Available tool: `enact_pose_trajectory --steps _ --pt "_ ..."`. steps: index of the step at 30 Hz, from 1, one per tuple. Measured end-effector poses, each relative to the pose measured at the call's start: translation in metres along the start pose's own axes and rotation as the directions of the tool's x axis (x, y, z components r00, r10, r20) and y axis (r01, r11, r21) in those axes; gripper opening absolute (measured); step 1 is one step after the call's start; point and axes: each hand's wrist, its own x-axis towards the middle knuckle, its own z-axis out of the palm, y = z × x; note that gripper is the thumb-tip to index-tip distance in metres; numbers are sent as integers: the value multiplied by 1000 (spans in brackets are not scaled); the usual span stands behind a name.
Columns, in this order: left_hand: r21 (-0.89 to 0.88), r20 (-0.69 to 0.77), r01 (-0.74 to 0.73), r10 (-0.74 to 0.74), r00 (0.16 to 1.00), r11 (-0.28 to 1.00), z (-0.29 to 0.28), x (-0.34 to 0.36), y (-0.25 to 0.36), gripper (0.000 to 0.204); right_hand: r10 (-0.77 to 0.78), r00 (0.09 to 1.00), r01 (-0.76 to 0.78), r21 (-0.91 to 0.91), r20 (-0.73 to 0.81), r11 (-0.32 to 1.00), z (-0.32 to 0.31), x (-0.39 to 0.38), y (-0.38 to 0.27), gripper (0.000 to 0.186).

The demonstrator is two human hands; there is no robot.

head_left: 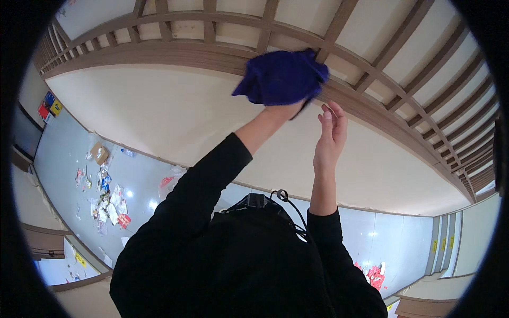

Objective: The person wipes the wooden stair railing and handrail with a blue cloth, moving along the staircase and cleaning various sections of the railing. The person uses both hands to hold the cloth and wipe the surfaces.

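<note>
A dark purple-blue cloth [286, 79] is spread over my left hand [285, 109], up against the wooden lattice [233, 64]. Only the wrist and the base of that hand show; its fingers are hidden by the cloth. A thin dark strip hangs beside the wrist. To the right and slightly lower, my right hand [332, 131] is raised in front of the cream wall panel [371, 159]. Its fingers are loosely bent and apart, with nothing between them, and the fingertips are near the lattice's lower rail.
Litter [111, 204], including papers and wrappers, lies on the shiny grey floor at left, near a small cardboard box [99, 152] and a plastic bottle [128, 152]. Red scraps [376, 276] lie at lower right. A black device with cables [256, 200] sits at my chest.
</note>
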Motion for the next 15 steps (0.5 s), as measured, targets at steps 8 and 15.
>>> enact_pose_trajectory --steps 8,15 --pt "-166 -58 38 -49 997 985 0 -31 -16 44 54 999 -54 -98 -2 994 -16 -1 6 35" --pt "-774 417 385 -52 907 504 42 -28 34 41 -140 990 132 -196 -27 972 -8 1 2 45"
